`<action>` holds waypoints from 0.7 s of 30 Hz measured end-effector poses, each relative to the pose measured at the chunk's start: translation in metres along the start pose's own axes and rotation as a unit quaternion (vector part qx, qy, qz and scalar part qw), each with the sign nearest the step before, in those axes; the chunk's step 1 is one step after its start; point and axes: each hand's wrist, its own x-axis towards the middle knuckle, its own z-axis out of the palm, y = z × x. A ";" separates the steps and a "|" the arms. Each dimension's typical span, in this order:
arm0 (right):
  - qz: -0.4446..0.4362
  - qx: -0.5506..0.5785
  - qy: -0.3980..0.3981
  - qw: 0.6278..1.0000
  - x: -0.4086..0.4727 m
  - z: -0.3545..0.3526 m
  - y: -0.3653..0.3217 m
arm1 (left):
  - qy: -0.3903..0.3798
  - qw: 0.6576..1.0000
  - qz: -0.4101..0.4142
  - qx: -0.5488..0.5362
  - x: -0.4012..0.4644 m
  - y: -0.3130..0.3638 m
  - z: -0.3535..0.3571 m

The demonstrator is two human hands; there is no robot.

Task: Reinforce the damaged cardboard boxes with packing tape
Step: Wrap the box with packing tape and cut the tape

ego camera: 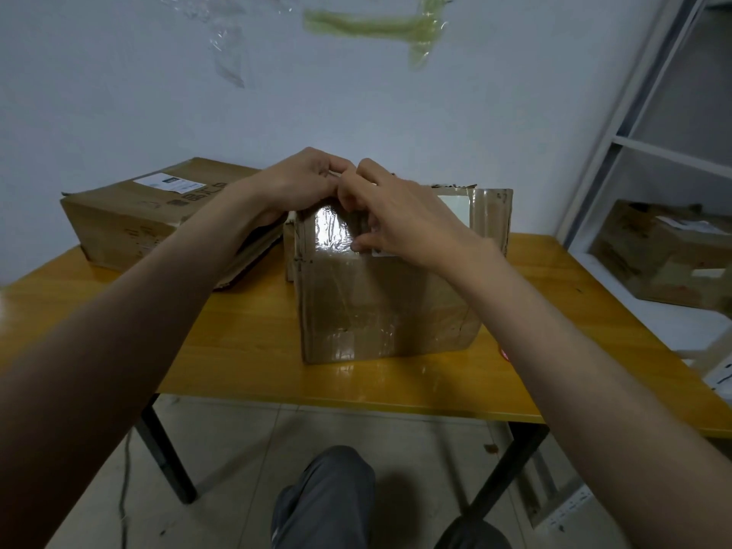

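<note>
Both hands pressing clear tape onto box top.

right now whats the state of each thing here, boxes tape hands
near box: upright on the table, top closed, shiny tape on its top
far box: lying flat on the table, torn flap hanging at its near edge
shelf box: sitting on the shelf, closed
left hand: fingers curled at the near box's far top edge
right hand: fingers pressing on the tape
wall tape: stuck on, crumpled
</note>
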 end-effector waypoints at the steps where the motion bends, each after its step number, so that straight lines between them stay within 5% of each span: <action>1: -0.002 -0.011 0.006 1.000 0.000 0.001 -0.001 | 0.003 1.000 0.000 0.000 0.000 -0.001 0.000; 11: 0.021 -0.040 0.063 0.997 -0.005 0.001 -0.010 | 0.035 0.999 0.004 0.003 0.001 -0.007 0.003; 21: 0.080 0.137 0.117 0.980 -0.007 -0.002 0.006 | 0.043 0.998 -0.048 -0.022 -0.006 0.006 0.007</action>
